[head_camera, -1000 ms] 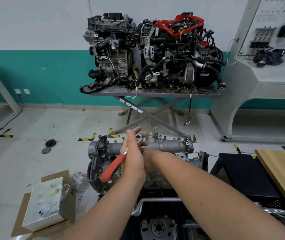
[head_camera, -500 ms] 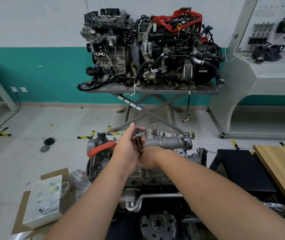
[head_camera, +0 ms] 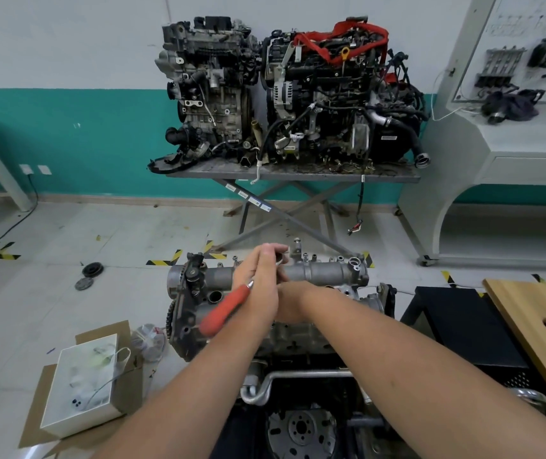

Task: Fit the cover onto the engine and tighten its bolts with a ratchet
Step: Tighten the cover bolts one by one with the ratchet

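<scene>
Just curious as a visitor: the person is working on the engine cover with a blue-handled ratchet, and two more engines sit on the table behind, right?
Not quite: the ratchet handle is red, not blue, as the head view shows. The rest holds: two engines sit behind.

Both forearms are bare to the frame's edge, and the left hand (head_camera: 258, 283) and right hand (head_camera: 293, 301) wear no gloves.

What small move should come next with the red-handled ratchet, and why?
Probably swing the ratchet handle through another stroke. Its head sits at the top of the cover under the left hand, and the right hand rests close behind it, so tightening seems underway.
</scene>
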Motion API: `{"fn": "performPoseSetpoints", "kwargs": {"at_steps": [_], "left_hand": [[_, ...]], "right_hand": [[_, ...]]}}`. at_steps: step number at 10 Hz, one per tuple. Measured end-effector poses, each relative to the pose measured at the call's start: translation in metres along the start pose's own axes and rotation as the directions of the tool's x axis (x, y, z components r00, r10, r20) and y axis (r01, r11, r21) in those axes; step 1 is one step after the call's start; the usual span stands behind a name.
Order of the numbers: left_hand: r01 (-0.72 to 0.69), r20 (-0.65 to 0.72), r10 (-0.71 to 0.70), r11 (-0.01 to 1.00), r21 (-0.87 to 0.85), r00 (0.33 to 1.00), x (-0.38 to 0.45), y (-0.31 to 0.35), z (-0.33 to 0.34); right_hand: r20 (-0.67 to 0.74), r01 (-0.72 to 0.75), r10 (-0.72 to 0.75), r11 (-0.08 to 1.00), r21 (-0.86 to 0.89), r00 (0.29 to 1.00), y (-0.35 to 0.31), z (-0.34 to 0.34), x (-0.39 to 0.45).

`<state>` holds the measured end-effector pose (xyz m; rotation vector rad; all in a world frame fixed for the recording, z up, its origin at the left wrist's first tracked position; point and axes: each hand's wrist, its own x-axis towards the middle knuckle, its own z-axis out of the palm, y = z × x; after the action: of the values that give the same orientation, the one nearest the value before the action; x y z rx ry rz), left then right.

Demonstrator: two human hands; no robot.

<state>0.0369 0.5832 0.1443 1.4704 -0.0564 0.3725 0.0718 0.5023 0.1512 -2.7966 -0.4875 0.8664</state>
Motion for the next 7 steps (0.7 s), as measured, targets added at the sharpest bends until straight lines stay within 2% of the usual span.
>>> {"fn": "performPoseSetpoints", "kwargs": {"at_steps": [1,2,3,4,5,6,7], "left_hand": [[-0.431,0.215,0.375,0.741,0.514,0.902,0.001,-0.012,-0.006],[-0.524,0.323,0.448,0.458,0.718,0.834,0.006,0.002,-0.006],[-0.545,0.505,0.280,0.084,0.834,0.817,0.020,0.017,-0.009],[-0.421,0.412,-0.088,-0.146,0.895,0.907,0.040,0.045,-0.007],[-0.400,0.339,-0.266,-0.224,0.889,0.902,0.052,0.057,0.000],[-0.411,0.369,-0.431,-0.004,0.912,0.824,0.063,0.062,-0.001],[-0.133,0.461,-0.496,0.561,0.817,0.736,0.062,0.056,-0.007]], "right_hand": [[-0.034,-0.105,0.107,0.993,0.046,0.994,0.002,-0.004,0.000],[-0.058,-0.115,0.120,0.991,0.070,0.991,0.015,0.003,-0.008],[-0.105,-0.002,0.018,0.988,0.153,0.994,0.020,0.017,-0.017],[-0.141,0.070,-0.063,0.996,0.047,0.988,0.010,0.011,-0.014],[-0.052,0.015,-0.015,1.000,-0.004,0.999,-0.007,0.003,-0.001],[-0.028,-0.015,0.014,1.000,-0.014,1.000,-0.003,0.005,0.000],[-0.028,-0.013,0.013,1.000,-0.005,1.000,0.003,0.005,0.001]]}}
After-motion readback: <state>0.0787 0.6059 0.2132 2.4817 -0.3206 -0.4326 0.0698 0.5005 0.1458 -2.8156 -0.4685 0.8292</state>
